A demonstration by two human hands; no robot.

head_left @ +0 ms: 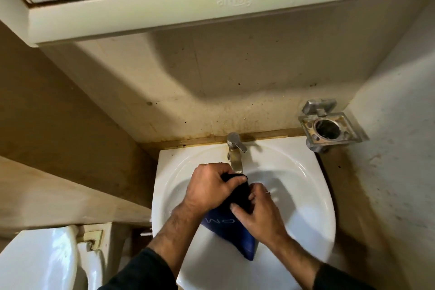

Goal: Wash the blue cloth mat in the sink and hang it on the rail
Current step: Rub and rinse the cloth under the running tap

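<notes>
Both hands grip the blue cloth mat [226, 223] over the white sink [294, 223] — left hand [209, 186] fingers curled round its bunched top beneath the tap [235, 155], right hand [256, 207] pinching just below.

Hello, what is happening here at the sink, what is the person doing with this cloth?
A person is washing a blue cloth mat over the white sink. The left hand grips its bunched upper end just below the tap, and the right hand grips it lower down. The rest of the mat hangs into the basin. Running water cannot be made out. No rail is in view, so hanging is not yet done.
</notes>
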